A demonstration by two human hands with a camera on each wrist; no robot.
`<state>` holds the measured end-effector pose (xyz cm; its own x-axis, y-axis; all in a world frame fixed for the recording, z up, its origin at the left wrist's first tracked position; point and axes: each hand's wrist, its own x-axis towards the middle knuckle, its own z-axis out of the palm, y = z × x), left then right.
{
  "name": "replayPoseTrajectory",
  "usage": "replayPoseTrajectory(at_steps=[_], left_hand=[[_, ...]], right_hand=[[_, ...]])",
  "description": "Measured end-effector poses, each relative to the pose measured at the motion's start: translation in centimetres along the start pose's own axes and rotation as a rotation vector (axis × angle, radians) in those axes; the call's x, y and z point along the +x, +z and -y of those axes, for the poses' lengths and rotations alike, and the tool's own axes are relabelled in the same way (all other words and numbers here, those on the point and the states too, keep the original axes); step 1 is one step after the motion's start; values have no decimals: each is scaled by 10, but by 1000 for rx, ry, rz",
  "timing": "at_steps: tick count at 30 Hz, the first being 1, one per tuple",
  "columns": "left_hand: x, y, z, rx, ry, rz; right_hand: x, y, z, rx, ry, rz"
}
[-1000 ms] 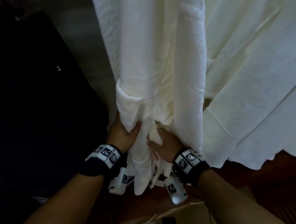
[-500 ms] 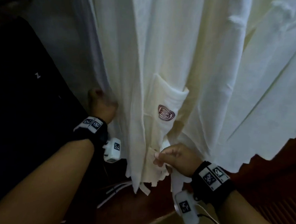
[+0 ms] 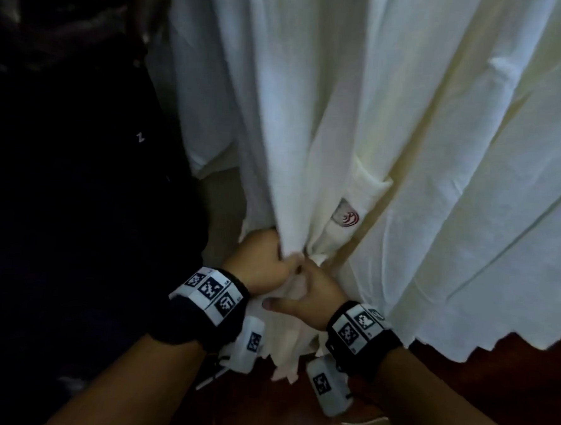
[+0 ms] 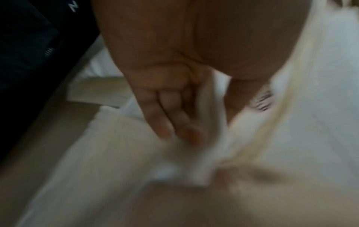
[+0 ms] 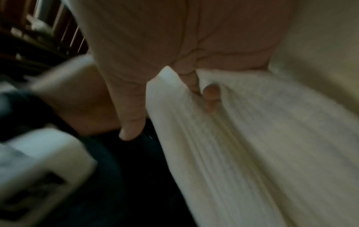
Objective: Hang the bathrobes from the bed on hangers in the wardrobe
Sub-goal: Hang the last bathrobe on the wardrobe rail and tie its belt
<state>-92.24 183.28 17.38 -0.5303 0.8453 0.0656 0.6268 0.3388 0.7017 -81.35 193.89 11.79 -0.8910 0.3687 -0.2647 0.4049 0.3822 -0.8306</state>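
While the white bathrobe [image 3: 311,122] hangs lengthwise, hem downward, both hands meet just below its logo pocket [image 3: 355,203]. The left hand [image 3: 259,263] is clenched on gathered front cloth; the right hand [image 3: 310,296] curls its fingers round the cloth beside it, thumb out. Best to draw both front edges together evenly, pulling down gently, lest the robe slip off its unseen hanger.

Two bathrobes [image 3: 327,123], two hands [image 3: 263,263].

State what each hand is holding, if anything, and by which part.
Both the left hand and right hand grip the hanging white bathrobe by its bunched lower front edges, below the pocket.
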Motion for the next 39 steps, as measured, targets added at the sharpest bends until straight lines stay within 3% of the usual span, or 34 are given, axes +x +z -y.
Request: replayPoseTrajectory(at_steps=[1,2,3,5,6,7,8,10,13,15,18,21,23,28,33,37,39], left_hand=[[-7,0,-7,-147,42,94],[-11,-2,-8,-322,49,163],[-11,-5,-1,-469,30,127],[0,-9,30,-508,-115,-266],[6,-11,53,-424,-202,-463],[10,-11,75,-345,-298,-579],[13,-8,94,-317,-377,-591],[16,5,120,-354,-466,-371],[18,31,127,-413,-355,-21],[24,43,116,-578,-293,42],[33,52,100,-744,-314,105],[36,56,97,-730,-295,197],[37,55,95,-697,-283,200],[28,39,101,-374,-272,31],[1,51,83,-238,-173,-137],[-13,70,50,-284,-37,-49],[-13,67,37,-239,43,63]], right_hand=[[-3,1,-6,85,31,73],[-3,2,-12,104,24,52],[-2,1,-13,48,9,-34],[7,-2,-10,-33,36,-363],[5,-4,-10,-16,22,-427],[-4,-6,-12,19,34,-409],[-7,-11,-10,94,40,-373],[-18,-19,-13,175,26,-321],[-21,-31,-28,219,47,-262],[-26,-37,-33,250,50,-212],[-33,-47,-36,266,60,-155],[-37,-58,-43,216,83,-235],[-39,-63,-48,164,87,-288],[-35,-68,-50,-86,73,-476],[-25,-56,-53,-240,82,-511],[-22,-16,-62,-308,-34,-267],[-18,-6,-62,-363,-5,-304]])
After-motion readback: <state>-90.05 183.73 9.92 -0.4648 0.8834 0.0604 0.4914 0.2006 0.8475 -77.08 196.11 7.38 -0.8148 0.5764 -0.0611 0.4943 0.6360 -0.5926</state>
